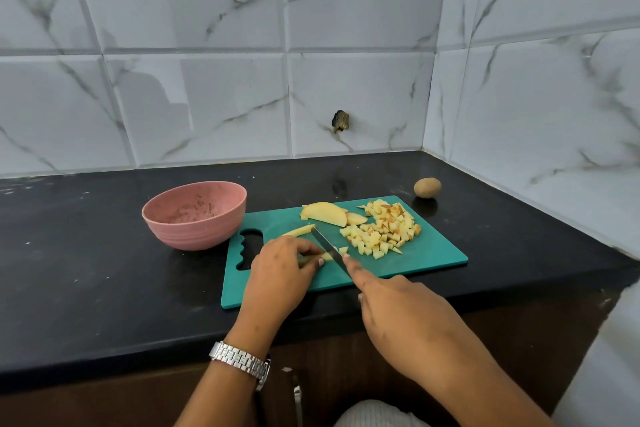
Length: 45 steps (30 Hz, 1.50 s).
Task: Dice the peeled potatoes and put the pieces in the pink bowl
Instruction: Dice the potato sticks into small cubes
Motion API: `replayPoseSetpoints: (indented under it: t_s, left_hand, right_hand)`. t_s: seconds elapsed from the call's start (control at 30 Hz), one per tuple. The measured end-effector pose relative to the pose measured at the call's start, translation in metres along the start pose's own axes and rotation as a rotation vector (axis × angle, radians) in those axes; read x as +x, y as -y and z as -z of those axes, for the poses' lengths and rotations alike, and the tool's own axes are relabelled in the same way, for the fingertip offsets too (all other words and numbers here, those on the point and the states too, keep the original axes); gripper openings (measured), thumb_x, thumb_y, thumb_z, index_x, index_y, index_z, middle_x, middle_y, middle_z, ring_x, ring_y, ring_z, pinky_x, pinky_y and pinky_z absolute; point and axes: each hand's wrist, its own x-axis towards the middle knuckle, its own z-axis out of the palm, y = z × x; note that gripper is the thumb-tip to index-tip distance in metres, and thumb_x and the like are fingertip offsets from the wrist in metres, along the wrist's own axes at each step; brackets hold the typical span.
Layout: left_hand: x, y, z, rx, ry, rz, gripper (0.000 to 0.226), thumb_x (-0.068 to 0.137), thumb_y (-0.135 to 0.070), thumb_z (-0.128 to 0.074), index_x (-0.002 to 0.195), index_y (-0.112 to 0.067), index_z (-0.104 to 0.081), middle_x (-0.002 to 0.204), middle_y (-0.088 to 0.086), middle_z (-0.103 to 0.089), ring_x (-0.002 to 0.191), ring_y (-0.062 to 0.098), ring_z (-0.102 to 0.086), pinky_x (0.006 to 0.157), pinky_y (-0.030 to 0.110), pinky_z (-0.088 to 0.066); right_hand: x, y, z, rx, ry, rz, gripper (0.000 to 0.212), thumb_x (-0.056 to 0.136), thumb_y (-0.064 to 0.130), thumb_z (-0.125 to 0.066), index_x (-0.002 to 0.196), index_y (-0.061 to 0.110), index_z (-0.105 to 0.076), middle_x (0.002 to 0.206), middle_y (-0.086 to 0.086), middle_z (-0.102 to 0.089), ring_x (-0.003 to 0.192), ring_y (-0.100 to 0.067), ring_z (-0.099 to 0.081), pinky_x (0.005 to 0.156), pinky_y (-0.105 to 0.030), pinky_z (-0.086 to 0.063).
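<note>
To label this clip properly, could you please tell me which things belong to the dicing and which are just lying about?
In use: knife in the right hand, potato strip under the left hand, diced pile, slices, cutting board, pink bowl.
Lying about: whole potato, dark mark on the wall.

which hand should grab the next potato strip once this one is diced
Left. The left hand is pinching the strip being cut, right beside the next potato strip, on the bowl side of the board. The right hand is busy holding the knife.
</note>
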Motion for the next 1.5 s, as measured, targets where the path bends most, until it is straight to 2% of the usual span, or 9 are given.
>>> replayPoseSetpoints:
  t_s: [0.17,0.33,0.5,0.67,0.83,0.97,1.2,1.37,1.5]
  left_hand:
    - [-0.002,-0.001,0.002,-0.011,-0.002,0.001,0.02,0.088,-0.035,-0.065,0.107,-0.033,-0.07,0.102,-0.017,-0.062,0.092,-0.002,-0.048,0.086,0.022,-0.045]
    - [-0.006,0.006,0.005,-0.067,-0.048,0.041,0.018,0.085,-0.029,-0.069,0.103,-0.032,-0.071,0.096,-0.018,-0.06,0.084,-0.003,-0.052,0.069,0.006,-0.036]
    - [-0.006,0.003,0.006,-0.06,-0.044,0.047,0.013,0.087,-0.026,-0.067,0.097,-0.033,-0.071,0.088,-0.021,-0.058,0.08,-0.005,-0.05,0.061,0.005,-0.033]
    - [-0.006,0.003,0.005,-0.087,-0.047,0.066,0.014,0.086,-0.024,-0.068,0.099,-0.031,-0.072,0.09,-0.02,-0.058,0.082,-0.003,-0.051,0.065,0.004,-0.033]
    - [-0.006,0.003,0.006,-0.097,-0.036,0.068,0.014,0.086,-0.024,-0.068,0.097,-0.032,-0.072,0.09,-0.02,-0.059,0.085,-0.003,-0.053,0.076,0.01,-0.038]
    - [-0.006,0.002,0.007,-0.116,-0.031,0.08,0.013,0.085,-0.024,-0.07,0.094,-0.033,-0.071,0.087,-0.022,-0.057,0.084,-0.004,-0.053,0.079,0.013,-0.041]
    - [-0.006,0.003,0.006,-0.15,-0.04,0.112,0.012,0.082,-0.023,-0.073,0.09,-0.032,-0.07,0.087,-0.016,-0.064,0.084,-0.002,-0.058,0.07,0.008,-0.04]
    - [-0.008,0.003,0.01,-0.196,-0.029,0.118,0.018,0.08,-0.021,-0.075,0.092,-0.032,-0.069,0.086,-0.016,-0.065,0.082,-0.005,-0.059,0.072,0.007,-0.044]
    - [-0.011,0.009,0.018,-0.27,-0.001,0.12,0.029,0.077,-0.016,-0.077,0.099,-0.032,-0.067,0.089,-0.015,-0.068,0.086,-0.007,-0.061,0.07,0.003,-0.042]
  right_hand:
    - [0.004,0.005,-0.004,-0.009,0.002,-0.008,0.071,0.105,0.021,-0.039,0.155,0.038,0.007,0.098,-0.001,-0.044,0.088,-0.016,-0.051,0.07,-0.032,-0.044]
    - [0.0,0.003,0.0,0.002,0.005,0.002,0.073,0.105,0.02,-0.039,0.154,0.04,0.011,0.1,-0.002,-0.049,0.087,-0.016,-0.053,0.075,-0.033,-0.049]
    - [0.001,0.007,-0.006,-0.01,0.019,-0.005,0.074,0.104,0.017,-0.041,0.156,0.037,0.008,0.106,-0.005,-0.053,0.094,-0.02,-0.058,0.074,-0.035,-0.047]
    - [-0.003,0.003,0.002,0.018,0.001,0.022,0.072,0.105,0.019,-0.039,0.155,0.04,0.008,0.102,-0.001,-0.051,0.094,-0.018,-0.058,0.079,-0.035,-0.051]
    - [-0.004,0.008,-0.005,0.008,0.036,0.023,0.074,0.104,0.019,-0.042,0.155,0.038,0.008,0.096,-0.002,-0.044,0.084,-0.017,-0.049,0.07,-0.034,-0.045]
    - [-0.002,0.005,-0.002,0.023,0.022,0.029,0.071,0.105,0.019,-0.04,0.156,0.039,0.005,0.101,-0.002,-0.047,0.092,-0.019,-0.055,0.074,-0.034,-0.046]
    - [-0.006,0.009,-0.003,0.019,0.038,0.028,0.073,0.105,0.02,-0.041,0.155,0.039,0.008,0.098,-0.002,-0.045,0.086,-0.017,-0.05,0.074,-0.034,-0.046]
    - [-0.002,0.01,-0.001,0.017,0.045,0.013,0.072,0.104,0.019,-0.042,0.155,0.039,0.006,0.116,-0.007,-0.055,0.102,-0.022,-0.058,0.076,-0.034,-0.045]
    - [-0.006,0.009,0.004,0.019,0.049,0.028,0.075,0.105,0.02,-0.042,0.154,0.041,0.011,0.1,-0.001,-0.048,0.091,-0.016,-0.055,0.078,-0.033,-0.049]
